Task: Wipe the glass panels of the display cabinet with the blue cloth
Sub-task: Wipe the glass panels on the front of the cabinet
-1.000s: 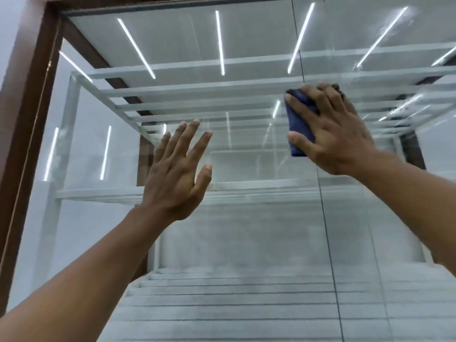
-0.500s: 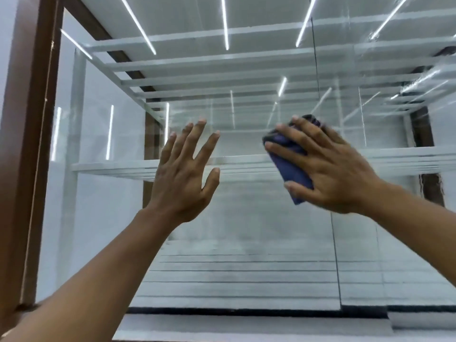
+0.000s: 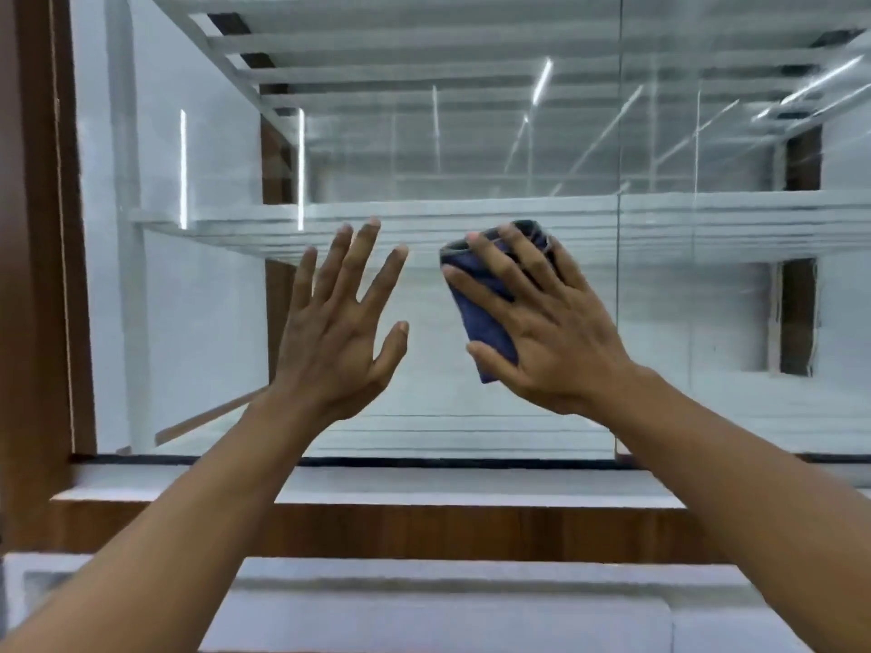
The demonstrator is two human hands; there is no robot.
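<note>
The right hand (image 3: 556, 337) is pressing the blue cloth (image 3: 485, 318) on the glass panel (image 3: 471, 157), fingers spread; at its 9 o'clock, the left hand (image 3: 334, 341) is splaying open, perhaps touching glass.

The right hand (image 3: 546, 322) presses the folded blue cloth (image 3: 476, 318) flat against the glass panel (image 3: 471, 143) with straight, spread fingers, just left of the vertical seam (image 3: 618, 110) between 2 panels. The left hand (image 3: 339, 332) is raised beside it, fingers spread, holding nothing; contact with the glass cannot be determined. Behind the glass, a white shelf (image 3: 707, 214) runs left to right. A brown wooden frame (image 3: 37, 228) borders the left edge.
</note>
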